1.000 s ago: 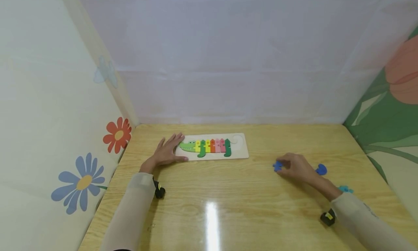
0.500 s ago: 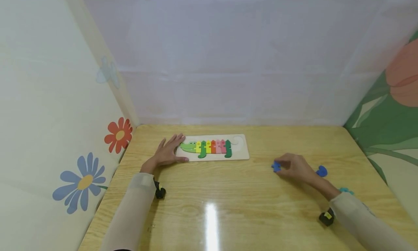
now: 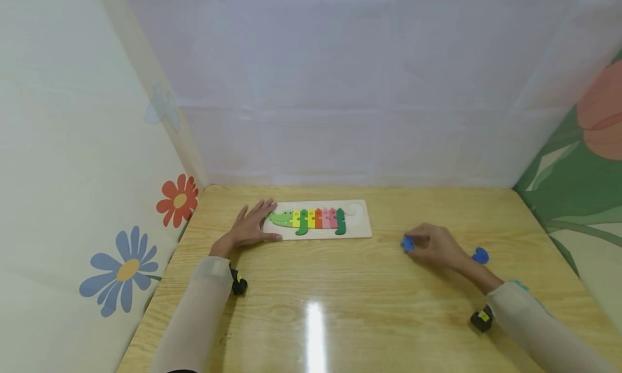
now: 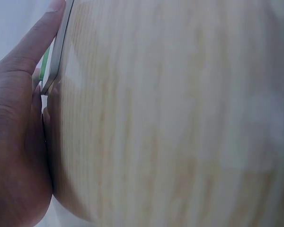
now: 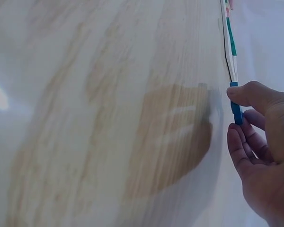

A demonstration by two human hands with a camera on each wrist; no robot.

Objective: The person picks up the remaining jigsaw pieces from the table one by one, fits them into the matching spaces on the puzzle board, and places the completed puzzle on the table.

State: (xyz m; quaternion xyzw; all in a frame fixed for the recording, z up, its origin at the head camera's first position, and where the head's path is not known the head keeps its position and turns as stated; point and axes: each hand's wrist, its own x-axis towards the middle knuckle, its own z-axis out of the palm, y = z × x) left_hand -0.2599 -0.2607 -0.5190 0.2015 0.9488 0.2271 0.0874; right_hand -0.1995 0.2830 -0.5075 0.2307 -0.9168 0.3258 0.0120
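Note:
A pale wooden puzzle board (image 3: 359, 230) lies towards the back of the table, with a crocodile in coloured pieces (image 3: 318, 218) on it. At its right end a curled tail outline shows bare. My left hand (image 3: 249, 227) rests with spread fingers at the board's left end; in the left wrist view the thumb (image 4: 35, 40) lies along the board's edge. To the right of the board, my right hand (image 3: 434, 246) pinches a blue puzzle piece (image 3: 407, 243) between thumb and fingers. The right wrist view shows that piece edge-on, apart from the board.
Behind the right hand's wrist lies a round-ended blue puzzle piece (image 3: 480, 255). A turquoise piece (image 3: 522, 285) is mostly covered by the right sleeve. A white cloth wall rises behind the table (image 3: 369, 297), with printed walls at both sides.
The right hand has shifted slightly left with the blue puzzle piece, which has turned a little. The right sleeve now covers more of the turquoise piece. The left hand stays at the board.

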